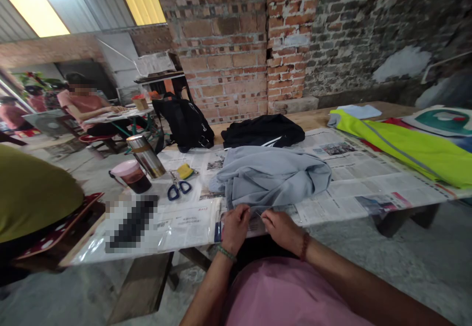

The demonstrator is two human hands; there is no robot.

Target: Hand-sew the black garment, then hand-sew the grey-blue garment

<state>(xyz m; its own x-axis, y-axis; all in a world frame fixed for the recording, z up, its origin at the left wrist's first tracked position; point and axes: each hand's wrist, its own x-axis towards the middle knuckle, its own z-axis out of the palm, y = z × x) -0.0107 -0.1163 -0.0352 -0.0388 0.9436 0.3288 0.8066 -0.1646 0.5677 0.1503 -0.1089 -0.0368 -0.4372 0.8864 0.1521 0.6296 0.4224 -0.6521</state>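
Observation:
Both hands are at the table's near edge, just in front of a grey garment [278, 173] that lies bunched up. My left hand [236, 225] is closed in a pinch by the garment's near edge; what its fingertips hold is too small to make out. A little to the right, my right hand [282, 230] is also pinched. A thin, pale, needle-like thing sticks out from its fingertips toward the left hand; whether it is a needle or thread I cannot tell. Blue-handled scissors [179, 189] and a yellow thing [185, 171] lie left of the garment.
Newspaper under clear plastic covers the table [332, 205]. A lidded cup [132, 176] and steel flask [145, 156] stand left, with a black bag [184, 122] and black garment [263, 130] behind. Right are a neon-yellow garment [401, 144] and iron [444, 119]. A person [37, 193] sits left.

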